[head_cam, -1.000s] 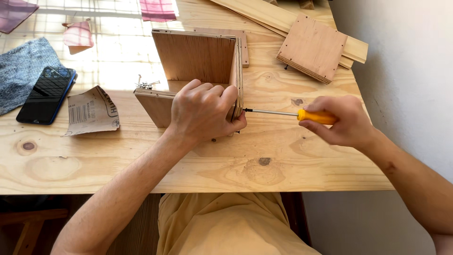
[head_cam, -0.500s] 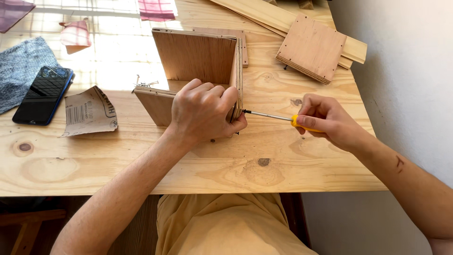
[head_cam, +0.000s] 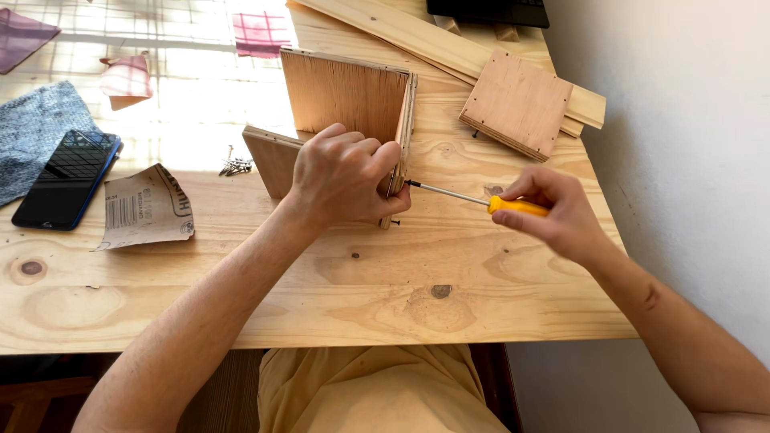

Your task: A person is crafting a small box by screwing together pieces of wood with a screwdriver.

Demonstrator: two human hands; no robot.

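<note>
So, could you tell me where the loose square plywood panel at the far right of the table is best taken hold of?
Probably by its two opposite side edges, coming from above. The square plywood panel lies nearly flat, propped on the long planks, so its near corner overhangs and its edges are exposed. The right hand, holding the screwdriver, is nearest.

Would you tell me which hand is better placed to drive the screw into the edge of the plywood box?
The right hand: it already grips the yellow-handled screwdriver, whose tip meets the plywood box edge. The left hand is busy steadying the box.
</note>
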